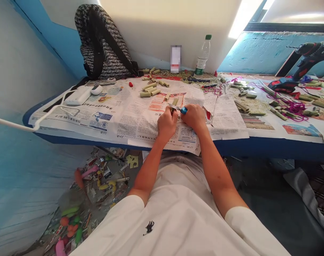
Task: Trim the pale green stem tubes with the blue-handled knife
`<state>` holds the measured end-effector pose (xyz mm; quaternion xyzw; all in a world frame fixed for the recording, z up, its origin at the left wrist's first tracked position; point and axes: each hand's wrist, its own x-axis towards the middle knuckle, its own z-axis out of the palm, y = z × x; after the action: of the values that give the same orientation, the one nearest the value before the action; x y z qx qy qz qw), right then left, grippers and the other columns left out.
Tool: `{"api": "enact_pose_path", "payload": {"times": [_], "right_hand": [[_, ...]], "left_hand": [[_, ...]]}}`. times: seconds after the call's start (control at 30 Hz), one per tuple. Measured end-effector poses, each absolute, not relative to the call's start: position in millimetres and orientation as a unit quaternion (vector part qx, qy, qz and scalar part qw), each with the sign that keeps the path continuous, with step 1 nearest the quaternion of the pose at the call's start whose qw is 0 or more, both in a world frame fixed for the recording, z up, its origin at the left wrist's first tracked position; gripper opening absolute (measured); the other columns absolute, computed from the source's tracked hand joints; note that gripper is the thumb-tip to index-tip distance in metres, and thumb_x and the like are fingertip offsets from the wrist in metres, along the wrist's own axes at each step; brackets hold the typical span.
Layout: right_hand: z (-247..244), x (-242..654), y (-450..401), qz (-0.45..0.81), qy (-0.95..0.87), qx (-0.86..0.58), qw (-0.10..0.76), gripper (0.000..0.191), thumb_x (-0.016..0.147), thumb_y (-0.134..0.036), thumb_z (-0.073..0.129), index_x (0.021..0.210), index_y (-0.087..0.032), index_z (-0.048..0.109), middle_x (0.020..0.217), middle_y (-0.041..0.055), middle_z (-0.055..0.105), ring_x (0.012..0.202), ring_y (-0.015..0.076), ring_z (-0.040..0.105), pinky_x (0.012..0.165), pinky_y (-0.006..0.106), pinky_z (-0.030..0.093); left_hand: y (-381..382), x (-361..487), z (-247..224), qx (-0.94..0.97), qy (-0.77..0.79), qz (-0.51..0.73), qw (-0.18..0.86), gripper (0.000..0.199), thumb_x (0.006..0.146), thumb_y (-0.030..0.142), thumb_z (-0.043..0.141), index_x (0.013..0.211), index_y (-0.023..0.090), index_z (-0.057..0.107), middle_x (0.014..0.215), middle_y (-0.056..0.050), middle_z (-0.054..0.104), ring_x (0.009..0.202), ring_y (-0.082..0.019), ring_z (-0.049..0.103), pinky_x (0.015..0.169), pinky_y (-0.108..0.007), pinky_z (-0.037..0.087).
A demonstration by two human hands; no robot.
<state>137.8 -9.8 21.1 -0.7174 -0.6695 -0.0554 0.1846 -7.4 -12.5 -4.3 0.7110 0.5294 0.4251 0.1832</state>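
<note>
Both hands work just inside the near edge of the table (pixel 258 145), side by side and nearly touching. The left hand (pixel 166 124) has its fingers closed on one short green stalk piece (pixel 174 102). The right hand (pixel 195 117) grips one blue-handled cutter (pixel 182 110), its blade meeting that piece. Bare newspaper (pixel 119 117) lies open to the left of the hands, up to the left edge. Mid-table sits a loose group of about eight cut stalk pieces (pixel 151 89). At the far edge stand one plastic bottle (pixel 203 57) and one patterned backpack (pixel 104 44).
</note>
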Motion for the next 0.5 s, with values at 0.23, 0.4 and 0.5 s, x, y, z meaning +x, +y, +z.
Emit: {"api": "enact_pose_path", "payload": {"times": [0.23, 0.4, 0.5], "right_hand": [[21.7, 138.6, -10.2, -0.047, -0.68, -0.711, 0.175, 0.028, 0.091, -0.032, 0.055, 0.094, -0.018, 0.08, 0.092, 0.015, 0.077, 0.08, 0.0254, 0.065, 0.068, 0.032, 0.038], [21.3, 139.9, -10.2, -0.046, -0.686, -0.705, 0.173, 0.029, 0.091, -0.031, 0.055, 0.093, -0.017, 0.08, 0.091, 0.015, 0.077, 0.079, 0.0248, 0.064, 0.067, 0.032, 0.038], [21.5, 140.1, -10.5, -0.048, -0.687, -0.704, 0.174, 0.028, 0.09, -0.03, 0.055, 0.09, -0.018, 0.079, 0.09, 0.0141, 0.077, 0.078, 0.0246, 0.064, 0.066, 0.032, 0.037]], "left_hand": [[-9.5, -8.3, -5.3, 0.708, 0.53, 0.424, 0.195, 0.016, 0.102, 0.037, 0.048, 0.1, 0.024, 0.057, 0.081, -0.007, 0.07, 0.083, -0.027, 0.07, 0.075, -0.033, 0.046], [-11.5, -10.6, -3.9, 0.72, 0.52, 0.415, 0.197, 0.018, 0.104, 0.037, 0.045, 0.103, 0.023, 0.057, 0.079, -0.006, 0.068, 0.08, -0.027, 0.069, 0.073, -0.033, 0.044], [-12.3, -12.1, -3.2, 0.727, 0.509, 0.417, 0.194, 0.02, 0.104, 0.037, 0.043, 0.105, 0.023, 0.056, 0.08, -0.006, 0.068, 0.079, -0.026, 0.068, 0.072, -0.033, 0.043]]}}
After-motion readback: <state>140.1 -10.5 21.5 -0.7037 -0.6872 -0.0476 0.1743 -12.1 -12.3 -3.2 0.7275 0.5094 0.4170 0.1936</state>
